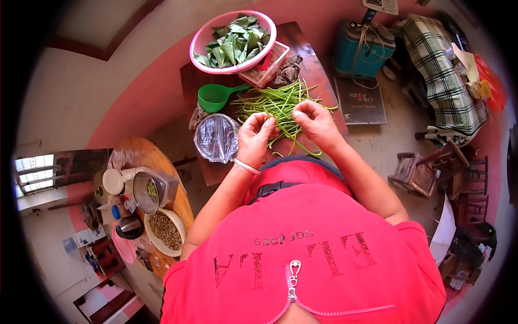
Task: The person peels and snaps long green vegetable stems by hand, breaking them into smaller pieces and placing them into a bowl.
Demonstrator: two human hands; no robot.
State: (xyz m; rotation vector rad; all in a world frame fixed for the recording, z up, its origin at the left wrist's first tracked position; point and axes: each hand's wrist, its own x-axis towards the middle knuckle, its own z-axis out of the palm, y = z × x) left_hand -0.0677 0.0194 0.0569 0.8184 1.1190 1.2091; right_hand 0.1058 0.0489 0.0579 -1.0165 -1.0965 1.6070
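Observation:
A loose heap of long green stems (280,100) lies on the dark red table, just beyond and beneath both hands. Over its left side, my left hand (258,135) is closed, thumb against the fingertips. My right hand (317,125) is also closed in a pinch, a short gap to the right of the left. What either pinch holds is too small to make out against the stems. Beside the heap are a green plastic ladle (215,97) and a round container covered in clear plastic (216,137). A pink basin (195,46) of green leaves (234,43) stands at the far end.
Under the basin sits a pink-and-white basket (278,56), with a crumpled dark cloth (288,70) beside it. A wooden table (183,197) at left carries bowls and a kettle (129,227). At right are a teal box-like appliance (359,51) and small wooden stools (415,173).

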